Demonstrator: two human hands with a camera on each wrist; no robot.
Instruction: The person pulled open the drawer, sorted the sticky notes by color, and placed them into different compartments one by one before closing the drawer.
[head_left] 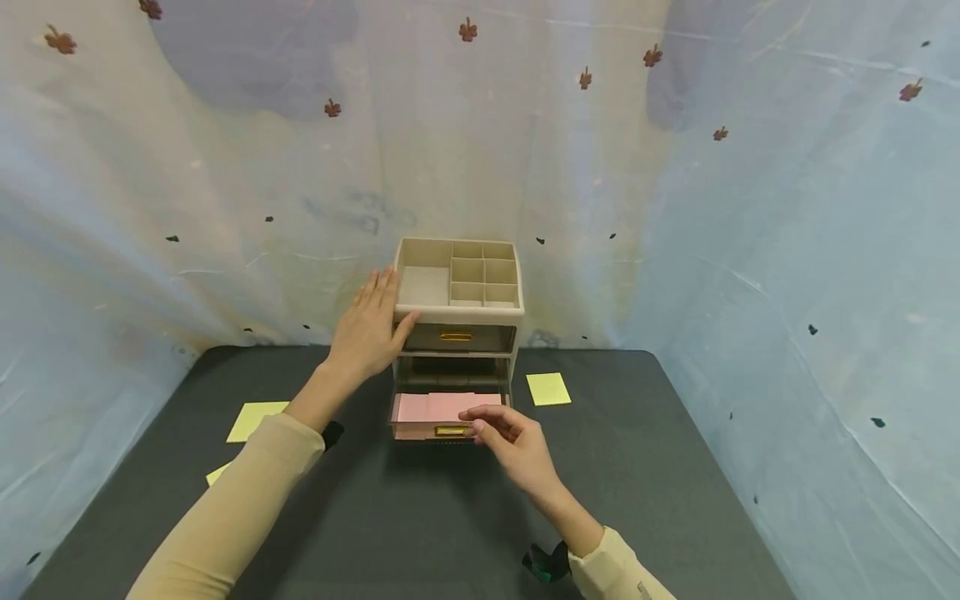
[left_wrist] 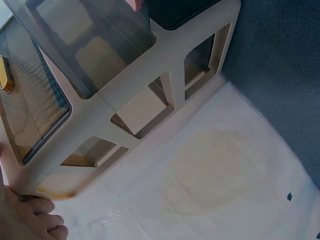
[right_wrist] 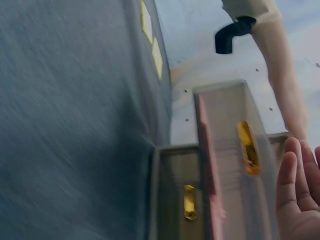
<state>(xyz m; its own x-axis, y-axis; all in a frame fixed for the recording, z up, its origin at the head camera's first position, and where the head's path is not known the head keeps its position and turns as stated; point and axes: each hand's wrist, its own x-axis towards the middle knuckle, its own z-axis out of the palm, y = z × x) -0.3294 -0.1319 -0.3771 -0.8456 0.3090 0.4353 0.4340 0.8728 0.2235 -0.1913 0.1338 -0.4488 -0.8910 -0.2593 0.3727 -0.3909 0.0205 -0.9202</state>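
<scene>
A beige desktop organizer [head_left: 459,314] stands at the back of the dark table. Its middle drawer [head_left: 412,431] is pulled out, with pink paper notes [head_left: 427,407] inside. My left hand [head_left: 367,333] rests along the organizer's left side, fingers straight, thumb at the top front edge; fingertips of the left hand [left_wrist: 35,220] show at a corner in the left wrist view. My right hand [head_left: 517,454] is at the drawer's front right, fingertips by the rim near the gold handle [head_left: 450,431]. In the right wrist view the right hand [right_wrist: 300,195] has extended fingers beside the clear drawer front [right_wrist: 225,107].
A yellow sticky note [head_left: 549,389] lies right of the organizer. Two more are on the left, one a yellow note [head_left: 253,421] partly behind my arm. The top tray [head_left: 423,286] has several compartments. A patterned curtain [head_left: 465,150] hangs behind the table.
</scene>
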